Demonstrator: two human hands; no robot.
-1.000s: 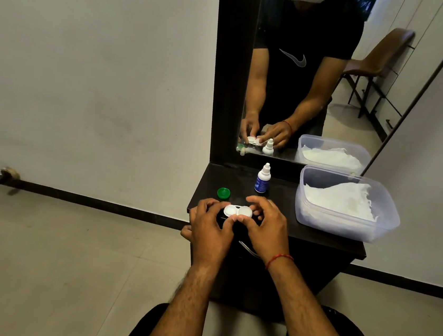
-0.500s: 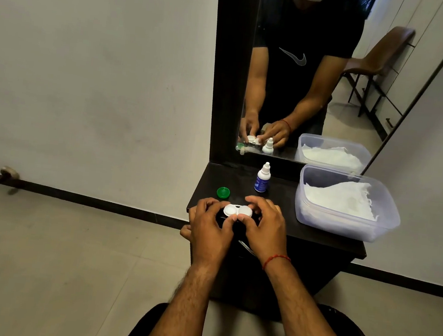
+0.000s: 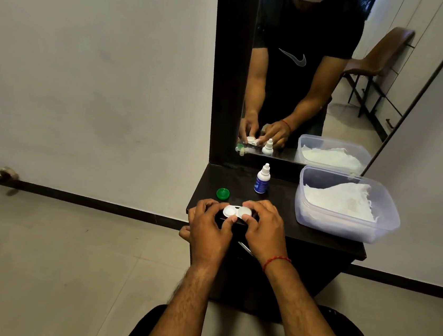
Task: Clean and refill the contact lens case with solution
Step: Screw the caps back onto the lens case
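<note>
A white two-well contact lens case (image 3: 237,212) sits at the front edge of the dark table (image 3: 277,229), held between both hands. My left hand (image 3: 209,226) grips its left end, thumb on the left well. My right hand (image 3: 263,228) grips the right end, with fingers curled over the right well. A green cap (image 3: 223,193) lies on the table just behind my left hand. A small white solution bottle (image 3: 262,179) with a blue label stands upright further back, its nozzle uncovered.
A clear plastic tub (image 3: 346,226) holding white tissue stands at the table's right. A mirror (image 3: 322,69) rises behind the table and reflects the hands and bottle. A metal drawer handle (image 3: 245,248) shows below the table edge. Tiled floor lies to the left.
The hands and lens case stay almost in place; my fingers have shifted slightly on the case.
</note>
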